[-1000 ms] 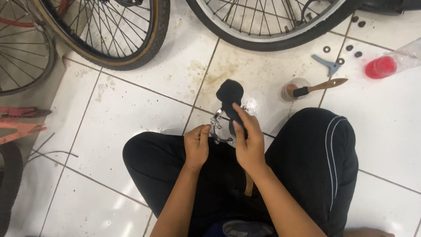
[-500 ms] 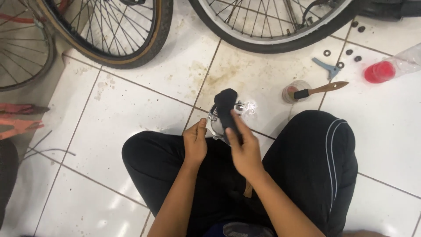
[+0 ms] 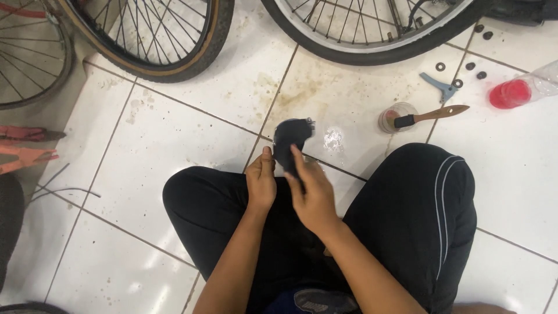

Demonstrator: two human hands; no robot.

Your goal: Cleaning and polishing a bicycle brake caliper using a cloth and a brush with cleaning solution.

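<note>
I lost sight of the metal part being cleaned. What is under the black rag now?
The black rag is pinched between the left hand and right hand, over white floor tile. Whatever lies beneath the rag is covered; no metal shows.

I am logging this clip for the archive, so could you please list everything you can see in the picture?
Bicycle wheels: three partly in view, black tyres, one tan-walled, along the top edge.
Black cloth: one, between both hands, over the floor.
Brush: one, wooden handle, resting in a small clear cup, upper right.
Blue tool: one, above the brush.
Washers: several, dark, scattered upper right.
Bottle: one, clear with red contents, right edge.
Red tool handles: left edge.
Tiled floor: white, stained.
Trousers: black, white stripes.
Left hand: at the cloth's lower end.
Right hand: gripping the cloth.
</note>
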